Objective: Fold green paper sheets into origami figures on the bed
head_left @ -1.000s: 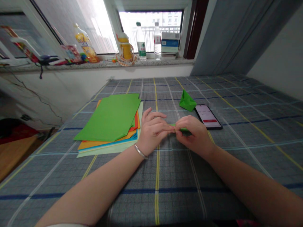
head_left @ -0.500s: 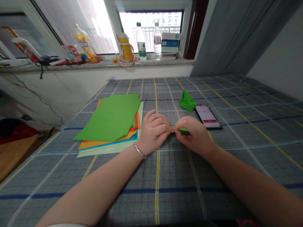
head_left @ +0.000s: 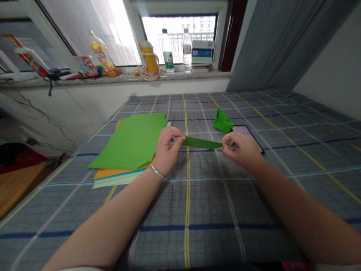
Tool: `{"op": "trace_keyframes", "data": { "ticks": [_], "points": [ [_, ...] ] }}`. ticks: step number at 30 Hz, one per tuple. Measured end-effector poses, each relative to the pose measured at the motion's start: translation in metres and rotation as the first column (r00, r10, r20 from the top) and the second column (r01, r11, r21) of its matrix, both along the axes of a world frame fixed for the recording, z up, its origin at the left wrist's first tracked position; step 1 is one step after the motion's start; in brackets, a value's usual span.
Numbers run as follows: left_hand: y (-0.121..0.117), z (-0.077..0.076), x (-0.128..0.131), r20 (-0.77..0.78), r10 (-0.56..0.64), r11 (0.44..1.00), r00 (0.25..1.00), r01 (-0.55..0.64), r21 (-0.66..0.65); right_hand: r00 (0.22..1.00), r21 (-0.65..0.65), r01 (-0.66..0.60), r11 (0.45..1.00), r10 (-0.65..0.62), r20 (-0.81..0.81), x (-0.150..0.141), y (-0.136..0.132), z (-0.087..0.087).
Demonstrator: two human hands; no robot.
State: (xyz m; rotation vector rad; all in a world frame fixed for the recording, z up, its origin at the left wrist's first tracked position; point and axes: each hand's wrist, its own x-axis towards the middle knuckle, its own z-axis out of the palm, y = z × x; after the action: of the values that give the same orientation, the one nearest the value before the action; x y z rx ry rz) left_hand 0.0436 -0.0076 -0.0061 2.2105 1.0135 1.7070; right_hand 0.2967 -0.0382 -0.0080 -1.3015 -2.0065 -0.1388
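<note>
A narrow folded strip of green paper [head_left: 202,142] stretches between my two hands, just above the checked cloth. Its left end is pinched between the thumb and forefinger of my left hand [head_left: 168,148], which wears a silver bangle at the wrist. My right hand [head_left: 241,148] pinches the other end with its fingertips and covers part of a phone [head_left: 244,130]. Behind the right hand stands a folded green paper shape [head_left: 222,121], pointed at the top. To the left, partly behind my left hand, lies a stack of coloured paper [head_left: 132,141] with green sheets on top.
A grey checked cloth [head_left: 203,203] covers the table. Beyond it, the windowsill [head_left: 186,76] holds a yellow cup [head_left: 150,60], clear bottles [head_left: 168,54], boxes [head_left: 202,52] and a juice bottle [head_left: 103,56]. A grey curtain [head_left: 267,41] hangs at the right.
My hands were close together with the paper mostly hidden between them. They have moved apart, the left one leftward and the right one rightward, and the green strip now shows between them.
</note>
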Motion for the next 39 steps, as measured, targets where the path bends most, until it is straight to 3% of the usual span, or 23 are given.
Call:
{"op": "trace_keyframes", "data": {
  "ticks": [7, 10, 13, 15, 17, 19, 22, 24, 27, 30, 32, 34, 37, 39],
  "points": [
    [0.008, -0.007, -0.004, 0.140, -0.028, 0.998, 0.990, 0.036, -0.054, 0.993, 0.032, 0.111, 0.993, -0.110, -0.041, 0.016, 0.006, -0.001],
    [0.007, -0.009, -0.004, 0.225, -0.075, 0.991, 0.971, 0.098, -0.090, 0.949, -0.154, 0.061, 0.986, -0.105, -0.296, 0.012, 0.008, -0.006],
    [0.004, -0.009, -0.003, 0.180, -0.098, 0.988, 0.979, 0.117, -0.099, 0.736, -0.410, -0.203, 0.889, -0.137, -0.663, 0.006, 0.014, -0.014],
    [0.002, -0.010, -0.002, 0.119, -0.122, 0.982, 0.985, 0.137, -0.127, 0.633, -0.480, -0.309, 0.821, -0.200, -0.748, 0.002, 0.018, -0.020],
    [0.004, -0.014, -0.001, 0.049, -0.150, 0.972, 0.988, 0.156, -0.177, 0.628, -0.524, -0.330, 0.785, -0.232, -0.743, 0.000, 0.021, -0.025],
    [0.008, -0.021, 0.000, -0.030, -0.160, 0.956, 0.987, 0.147, -0.255, 0.683, -0.568, -0.296, 0.768, -0.246, -0.688, -0.002, 0.023, -0.028],
    [0.016, -0.035, 0.002, -0.010, -0.108, 0.898, 0.994, 0.094, -0.430, 0.778, -0.637, -0.213, 0.741, -0.266, -0.570, -0.001, 0.023, -0.031],
    [0.019, -0.043, 0.003, 0.125, -0.068, 0.814, 0.990, 0.128, -0.566, 0.808, -0.661, -0.174, 0.730, -0.279, -0.520, -0.001, 0.024, -0.032],
    [0.020, -0.048, 0.005, 0.274, -0.001, 0.670, 0.962, 0.204, -0.713, 0.786, -0.635, -0.159, 0.756, -0.292, -0.545, 0.001, 0.026, -0.036],
    [0.019, -0.046, 0.007, 0.327, -0.028, 0.607, 0.945, 0.276, -0.745, 0.737, -0.592, -0.182, 0.785, -0.290, -0.610, 0.003, 0.029, -0.039],
    [0.020, -0.044, 0.007, 0.304, -0.094, 0.634, 0.948, 0.292, -0.716, 0.719, -0.584, -0.211, 0.784, -0.281, -0.636, 0.003, 0.031, -0.040],
    [0.019, -0.041, 0.007, 0.240, -0.149, 0.698, 0.959, 0.274, -0.662, 0.699, -0.568, -0.234, 0.789, -0.270, -0.662, 0.004, 0.032, -0.040],
    [0.015, -0.037, 0.006, 0.057, -0.179, 0.840, 0.982, 0.183, -0.511, 0.656, -0.512, -0.260, 0.819, -0.239, -0.716, 0.005, 0.034, -0.042],
    [0.011, -0.032, 0.005, -0.116, -0.169, 0.933, 0.979, 0.121, -0.340, 0.627, -0.470, -0.266, 0.842, -0.219, -0.747, 0.006, 0.035, -0.043]
  ]
}}
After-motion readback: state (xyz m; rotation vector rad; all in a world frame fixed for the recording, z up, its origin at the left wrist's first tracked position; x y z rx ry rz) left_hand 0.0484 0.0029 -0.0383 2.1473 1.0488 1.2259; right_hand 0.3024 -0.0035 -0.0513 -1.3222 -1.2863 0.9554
